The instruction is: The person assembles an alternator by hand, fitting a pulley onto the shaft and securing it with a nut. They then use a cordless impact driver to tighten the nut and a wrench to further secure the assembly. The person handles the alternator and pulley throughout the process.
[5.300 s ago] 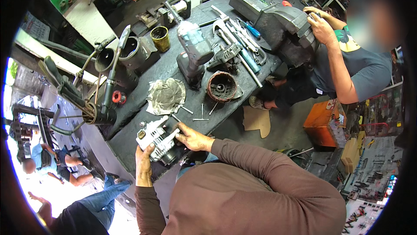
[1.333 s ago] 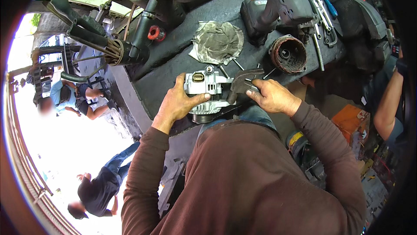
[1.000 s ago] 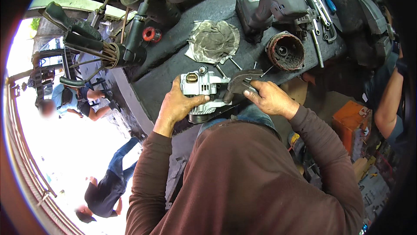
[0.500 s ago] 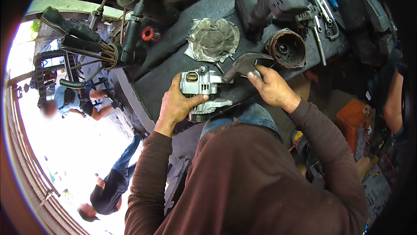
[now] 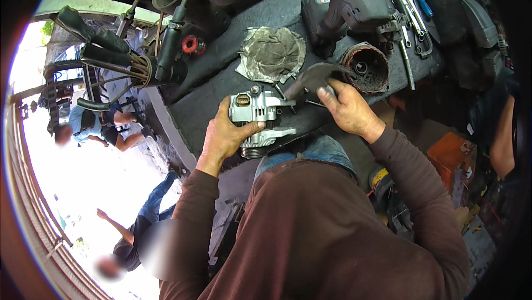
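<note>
My left hand [image 5: 221, 136] grips a silver alternator [image 5: 252, 110] at the bench's near edge, thumb across its front and fingers behind. The alternator's ribbed black pulley [image 5: 255, 151] points toward me. My right hand [image 5: 353, 110] is closed round a claw hammer, its handle mostly hidden by the fingers. The dark hammer head [image 5: 315, 77], smeared by motion, hangs close to the alternator's right side; I cannot tell whether they touch. Loose bolts [image 5: 316, 103] lie on the bench near the hammer. Beyond the alternator sits a crumpled grey rag [image 5: 272, 51].
A round stator with windings [image 5: 382, 78] stands right of the hammer. Farther back are a cordless power tool [image 5: 354, 0] and several wrenches [image 5: 402, 0]. Handled tools fill a can [image 5: 145, 72] at left, near a red spool [image 5: 191, 44]. Other people are at far left and right.
The hammer head has lifted slightly away from the alternator and tilted, now blurred. My left hand and the alternator stay nearly still. A person at lower left has stretched out an arm.
</note>
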Demonstrator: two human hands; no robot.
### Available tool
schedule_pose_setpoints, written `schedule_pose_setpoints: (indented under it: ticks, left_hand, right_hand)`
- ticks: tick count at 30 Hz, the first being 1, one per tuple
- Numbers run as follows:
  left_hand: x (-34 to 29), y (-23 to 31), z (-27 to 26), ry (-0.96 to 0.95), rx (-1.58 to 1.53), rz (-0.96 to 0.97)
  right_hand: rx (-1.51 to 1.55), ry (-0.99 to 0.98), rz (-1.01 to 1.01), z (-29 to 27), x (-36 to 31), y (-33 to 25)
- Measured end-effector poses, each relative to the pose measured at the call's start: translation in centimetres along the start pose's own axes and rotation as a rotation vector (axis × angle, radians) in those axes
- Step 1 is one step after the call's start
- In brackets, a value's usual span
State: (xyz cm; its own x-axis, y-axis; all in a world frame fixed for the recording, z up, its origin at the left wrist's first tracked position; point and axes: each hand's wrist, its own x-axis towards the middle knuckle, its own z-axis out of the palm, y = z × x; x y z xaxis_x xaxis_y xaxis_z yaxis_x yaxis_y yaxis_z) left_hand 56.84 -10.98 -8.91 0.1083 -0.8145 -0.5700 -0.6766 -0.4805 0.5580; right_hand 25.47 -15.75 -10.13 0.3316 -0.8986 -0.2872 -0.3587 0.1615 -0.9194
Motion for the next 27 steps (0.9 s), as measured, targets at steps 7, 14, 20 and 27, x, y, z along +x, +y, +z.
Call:
schedule_pose_setpoints:
  ticks: [7,14,20,27]
  left_hand:
    - [-0.4,0.0,0.2,-0.017,-0.016,0.01]
    - [-0.6,0.6,0.1,-0.029,0.06,0.064]
    - [-0.8,0.1,0.5,-0.018,0.008,0.001]
    - [-0.4,0.7,0.3,-0.049,0.008,0.011]
  right_hand:
    - [-0.351,-0.313,0.066,-0.1,-1.0,-0.4]
    - [-0.49,-0.437,0.073,1.1,-2.0,0.7]
    - [-0.351,-0.319,0.088,-0.4,-1.5,-0.4]
    - [-0.509,-0.401,0.049,0.7,-2.9,-0.3]
